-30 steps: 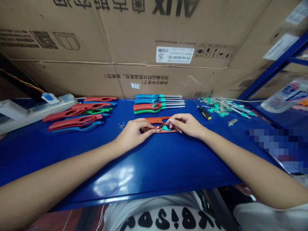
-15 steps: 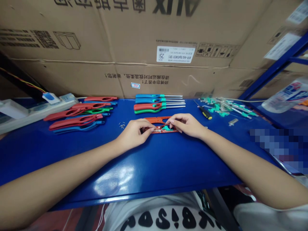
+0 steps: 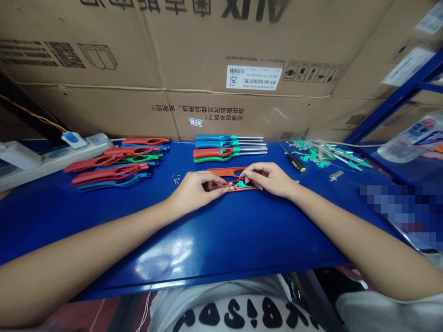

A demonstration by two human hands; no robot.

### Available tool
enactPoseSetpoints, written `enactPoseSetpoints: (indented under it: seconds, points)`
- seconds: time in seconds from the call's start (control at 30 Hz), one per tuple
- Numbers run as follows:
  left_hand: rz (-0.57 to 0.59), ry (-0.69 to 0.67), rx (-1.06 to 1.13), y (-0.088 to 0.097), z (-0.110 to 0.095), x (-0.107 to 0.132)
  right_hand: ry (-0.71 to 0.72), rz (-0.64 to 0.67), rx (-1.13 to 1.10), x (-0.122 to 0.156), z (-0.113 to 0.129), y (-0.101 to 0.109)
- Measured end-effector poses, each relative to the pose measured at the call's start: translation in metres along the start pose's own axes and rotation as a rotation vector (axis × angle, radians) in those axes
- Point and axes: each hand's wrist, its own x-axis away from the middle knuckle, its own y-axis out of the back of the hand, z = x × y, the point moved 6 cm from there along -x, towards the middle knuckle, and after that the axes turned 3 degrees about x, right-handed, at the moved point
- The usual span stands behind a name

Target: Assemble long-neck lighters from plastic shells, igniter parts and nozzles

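Note:
An orange-red lighter casing half (image 3: 252,189) lies on the blue table, with a teal trigger (image 3: 243,184) and small pale parts inside. My left hand (image 3: 194,189) is closed around its left part, thumb and fingertips at the inner parts. My right hand (image 3: 272,179) pinches at the casing's right part, beside the trigger; what lies between its fingertips is too small to make out. Just behind, another orange casing half (image 3: 223,172) lies flat, partly covered by my right fingers. Small screws (image 3: 176,179) lie left of my left hand.
Several assembled lighters (image 3: 221,152) with metal tubes lie behind my hands. Red, blue and green casings (image 3: 110,174) are piled left, near a power strip (image 3: 51,159). A screwdriver (image 3: 296,162) and teal nozzle parts (image 3: 321,154) lie right. A cardboard box (image 3: 194,69) stands behind.
My left fingertips have shifted slightly right along the casing, toward the trigger. My right hand stays almost in place.

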Motion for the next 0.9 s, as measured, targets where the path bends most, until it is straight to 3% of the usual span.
enactPoseSetpoints:
  seconds: [0.23, 0.43, 0.7, 0.9]
  points:
    - [-0.009, 0.047, 0.073, 0.0, 0.008, -0.002, -0.003, 0.002, -0.005, 0.0, 0.001, -0.001]
    - [0.002, 0.004, 0.045, 0.0, 0.003, -0.001, 0.03, -0.012, 0.043, 0.001, 0.002, -0.001]
    - [0.013, -0.005, 0.03, -0.001, 0.003, -0.003, 0.343, 0.11, 0.391, 0.014, 0.021, -0.01]
    - [0.023, -0.032, 0.025, -0.002, 0.0, -0.003, 0.46, 0.173, 0.516, 0.022, 0.035, -0.016]
